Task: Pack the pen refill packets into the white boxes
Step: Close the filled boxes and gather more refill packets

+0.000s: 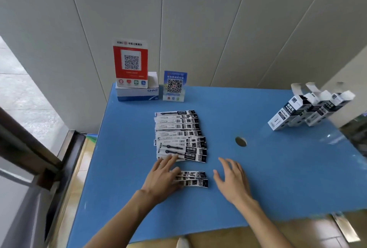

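The blue table (278, 168) takes up most of the view, set against a pale panelled wall (198, 19), with a glazed door frame (39, 148) at the left. At the table's back edge stand a red QR sign (130, 63) on a white and blue carton (137, 93) and, beside it, a smaller blue QR sign (174, 85). A round cable hole (240, 141) sits mid-table.

The packing looks barely begun, as far as I can judge: the white boxes (309, 108) lean in a row at the far right, flaps open, well apart from everything else, and whether anything is inside them cannot be seen. The long fanned row of refill packets (179, 134) lies in the middle, unpacked. A small batch of packets (193, 179) lies apart, nearer the person. The left hand (163, 178) rests on that batch with fingers straight and spread, fingertips touching the row. The right hand (231, 180) hovers just beside, fingers apart and holding nothing
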Motion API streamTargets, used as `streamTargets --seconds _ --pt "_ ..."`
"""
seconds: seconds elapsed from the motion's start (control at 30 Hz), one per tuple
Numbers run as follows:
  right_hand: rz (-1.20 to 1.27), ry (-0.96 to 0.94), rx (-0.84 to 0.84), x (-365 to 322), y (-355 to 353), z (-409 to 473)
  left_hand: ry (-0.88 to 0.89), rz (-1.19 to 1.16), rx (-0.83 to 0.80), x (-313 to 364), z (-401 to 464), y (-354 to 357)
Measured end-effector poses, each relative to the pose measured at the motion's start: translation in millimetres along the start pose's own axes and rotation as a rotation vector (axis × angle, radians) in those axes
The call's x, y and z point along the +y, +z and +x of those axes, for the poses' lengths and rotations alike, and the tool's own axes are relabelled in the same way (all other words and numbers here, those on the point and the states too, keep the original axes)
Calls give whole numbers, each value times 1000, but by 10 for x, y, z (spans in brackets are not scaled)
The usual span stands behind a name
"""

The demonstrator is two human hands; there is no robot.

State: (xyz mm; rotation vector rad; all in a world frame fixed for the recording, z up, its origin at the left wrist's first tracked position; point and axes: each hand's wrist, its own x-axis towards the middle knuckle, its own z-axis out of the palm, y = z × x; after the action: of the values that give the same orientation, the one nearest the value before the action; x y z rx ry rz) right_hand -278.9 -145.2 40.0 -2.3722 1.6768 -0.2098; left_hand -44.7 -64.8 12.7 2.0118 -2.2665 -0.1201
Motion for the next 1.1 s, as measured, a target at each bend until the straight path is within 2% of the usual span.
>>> streamTargets --seconds 0.23,0.3,0.37,0.5,0.63,0.8,0.9,1.1 --pt "6 -74 -47 -101 -1 266 70 75 61 -42 95 34" --pt "8 -102 -62 -102 2 344 83 83 24 -39 163 -4" --pt "4 -126 -79 -84 -2 430 103 65 -6 -16 205 -27" --pt "45 -185 -65 -61 2 635 136 -13 109 -18 211 -3" --pt "131 -194 -73 -92 56 825 136 -69 70 13 205 -31" --pt "96 -284 -237 -117 119 937 38 -168 5 42 189 -79" --pt "54 -311 -204 -123 137 972 18 -147 -42 41 180 -79" --pt "70 -351 -215 -118 136 1104 -154 -222 -176 108 212 -178"
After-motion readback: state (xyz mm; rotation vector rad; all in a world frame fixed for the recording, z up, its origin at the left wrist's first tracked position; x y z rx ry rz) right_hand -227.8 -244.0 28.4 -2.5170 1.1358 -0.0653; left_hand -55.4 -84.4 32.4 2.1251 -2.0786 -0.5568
